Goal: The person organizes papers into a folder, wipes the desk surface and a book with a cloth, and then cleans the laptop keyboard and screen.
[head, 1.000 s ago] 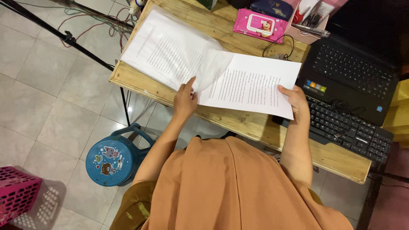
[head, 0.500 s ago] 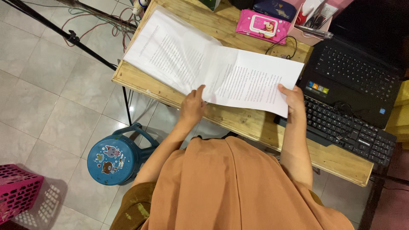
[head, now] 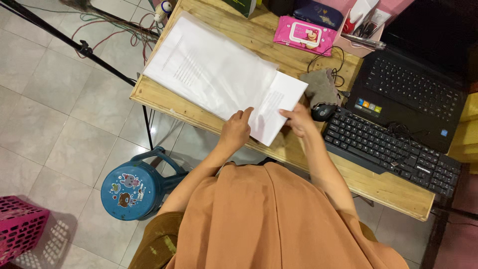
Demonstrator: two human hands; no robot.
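**Both hands on a paper stack at the desk edge**

Wooden desk (head: 393, 187) fills the upper right, light planks, near edge running diagonally. Tiled floor (head: 59, 99) on the left. Person in an orange garment (head: 269, 219) stands at the near edge of the desk, seen from above.

Black laptop (head: 413, 94) open at the far right, a black keyboard (head: 388, 149) lying just in front of it, angled along the desk. Blue round stool (head: 132, 187) with cartoon stickers on the floor beside the desk leg. Pink plastic basket (head: 20, 229) at the bottom left corner, partly cut off.

Paper stack (head: 209, 69) lies flat on the left part of the desk, top sheet mostly blank-looking with faint text. A printed sheet (head: 276, 104) sticks out at the stack's right end, overlapping it, its lower corner past the desk edge.

Black tripod leg (head: 64, 37) crosses the floor top left, cables behind it. Pink wipes pack (head: 306, 34) at the far desk edge, a pink pen holder (head: 361, 27) beside it. Grey cloth (head: 318, 84) right of the sheet, black mouse (head: 323, 110) touching the keyboard's left end.

Left hand (head: 236, 130) grips the stack's near edge, thumb on top. Right hand (head: 298, 119) pinches the printed sheet's right edge, fingers curled under it.
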